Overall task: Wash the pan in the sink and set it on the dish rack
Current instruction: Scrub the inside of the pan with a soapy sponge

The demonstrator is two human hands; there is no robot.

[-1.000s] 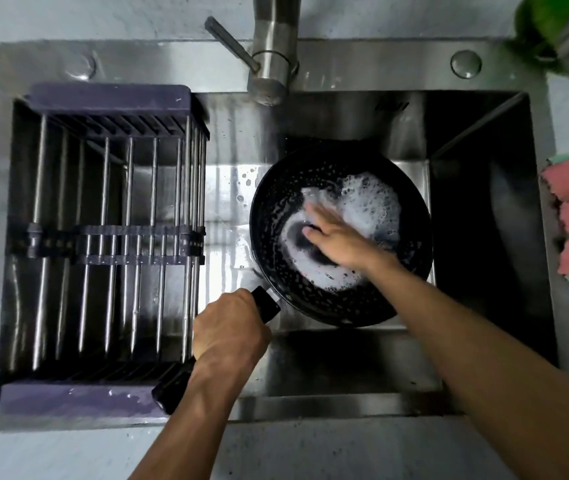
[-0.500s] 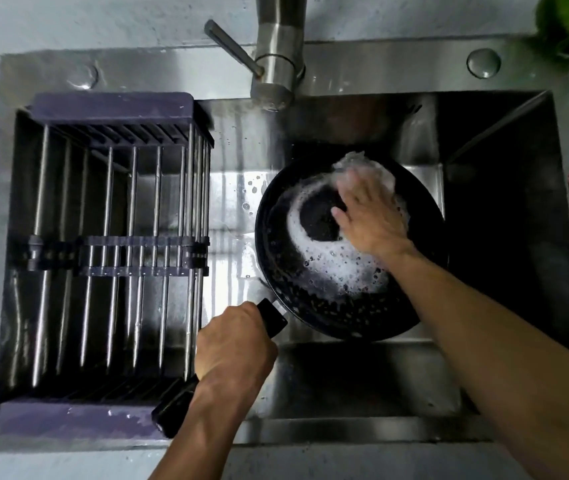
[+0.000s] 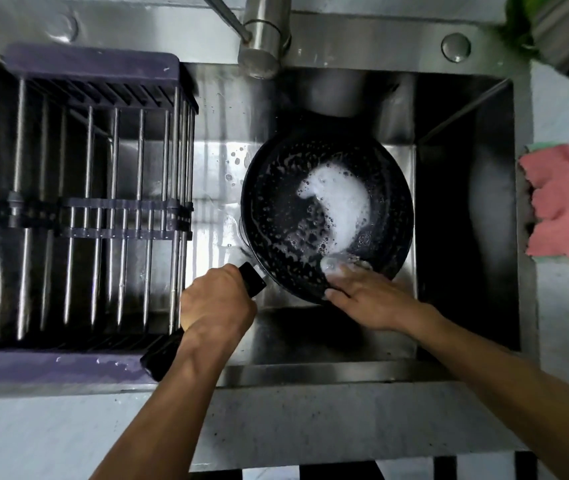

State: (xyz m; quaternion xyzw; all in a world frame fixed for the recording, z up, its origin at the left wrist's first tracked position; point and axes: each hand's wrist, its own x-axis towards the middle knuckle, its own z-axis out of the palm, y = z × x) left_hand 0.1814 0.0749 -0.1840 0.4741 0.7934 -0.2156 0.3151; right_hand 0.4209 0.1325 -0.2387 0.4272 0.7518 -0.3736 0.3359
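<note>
Black round soapy pan (image 3: 324, 216): right hand (image 3: 369, 296), scrubber barely visible, moved to near rim; left hand (image 3: 217, 303) grips handle; rinse pending.

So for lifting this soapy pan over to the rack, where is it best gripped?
By the long black handle, as the left hand holds it now, coming from the near-left side where the handle sticks out toward the person. The pan bowl is round and coated in foam, probably slippery. The dish rack sits just left, so that grip should carry straight over.
</note>
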